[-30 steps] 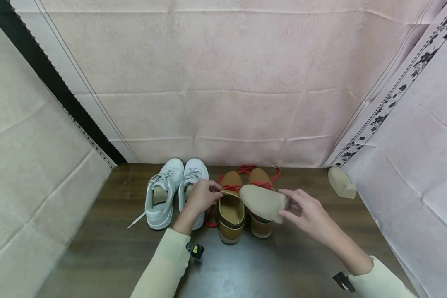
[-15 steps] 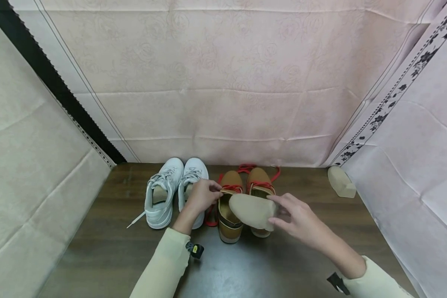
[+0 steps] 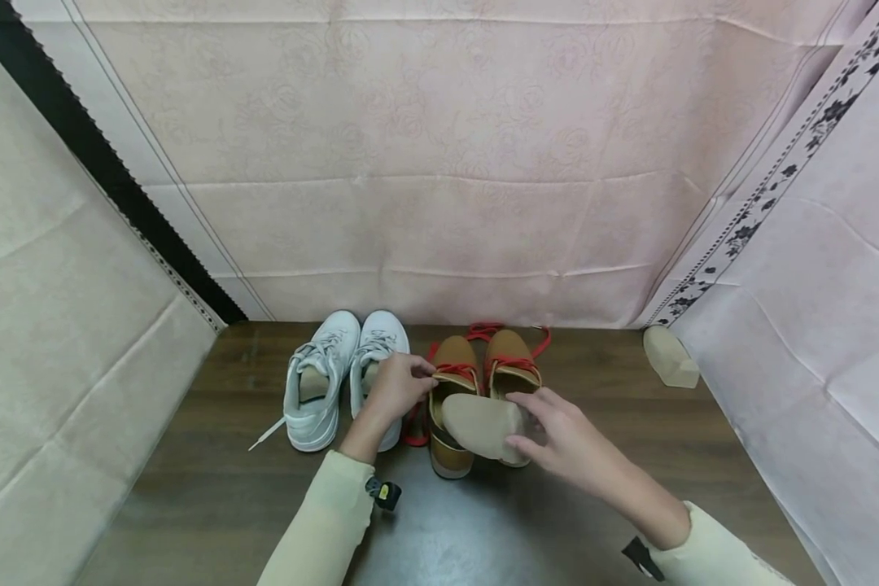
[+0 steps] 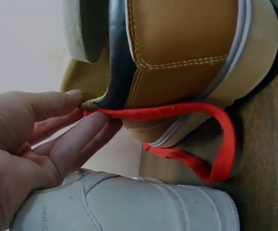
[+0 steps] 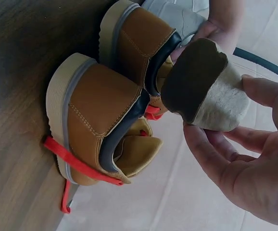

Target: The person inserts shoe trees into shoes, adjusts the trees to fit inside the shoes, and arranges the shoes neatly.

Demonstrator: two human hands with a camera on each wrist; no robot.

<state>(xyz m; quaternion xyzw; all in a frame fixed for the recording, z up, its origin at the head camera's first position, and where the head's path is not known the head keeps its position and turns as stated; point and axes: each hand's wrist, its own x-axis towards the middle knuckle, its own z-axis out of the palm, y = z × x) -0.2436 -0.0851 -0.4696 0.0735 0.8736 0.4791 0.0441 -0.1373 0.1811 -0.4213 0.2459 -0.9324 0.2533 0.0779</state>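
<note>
Two tan shoes with red laces stand side by side on the floor. My left hand [image 3: 398, 384] pinches the collar edge of the left tan shoe [image 3: 452, 464] by its top lace hole, thumb against fingers [image 4: 76, 144]. Between the thumb and fingers of my right hand [image 3: 567, 435] is a beige moulded shoe insert [image 3: 479, 425]. It hangs tilted over that shoe's opening, its rounded end toward the left. From the right wrist, the insert's dark hollow side [image 5: 189, 79] shows. The right tan shoe [image 3: 508, 350] is partly hidden behind the insert and hand.
A pair of white sneakers [image 3: 313, 423] stands left of the tan shoes, pale inserts inside them. Another beige insert [image 3: 670, 358] lies by the right-hand cloth. Patterned cloth [image 3: 454, 163] rises behind the wooden floor [image 3: 227, 456]. A red lace [image 4: 221, 144] loops beside the left tan shoe.
My right hand has carried the insert left and slightly toward me, from over the right tan shoe to the left one's opening. The left hand keeps its place.
</note>
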